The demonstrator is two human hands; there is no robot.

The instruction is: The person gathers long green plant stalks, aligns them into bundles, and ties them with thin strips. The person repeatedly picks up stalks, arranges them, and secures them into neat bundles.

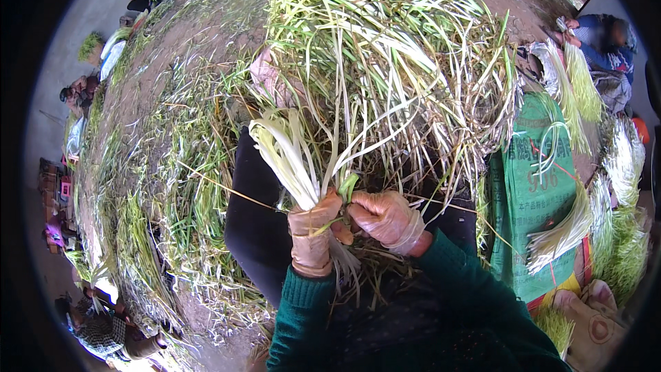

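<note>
My left hand [312, 234], in a thin translucent glove, is closed around a bunch of long, pale-stemmed chive-like greens [288, 155]. The thick white stems stand up out of the fist, tilted to the left. Close beside it my right hand [387, 220], also gloved, has its fingers pinched on a green leaf [348, 184] at the bunch's right side. A few loose pale strands hang below the left fist. Both hands are above my dark-clothed lap, in front of a large heap of the same greens [413, 69].
A green woven sack [527, 193] lies to the right, with a trimmed bundle [561, 238] on it. More bundles [623, 162] lie farther right. Scattered leaves [179, 179] cover the ground at left. Another person [602, 48] sits at the far right; several others are along the left rim.
</note>
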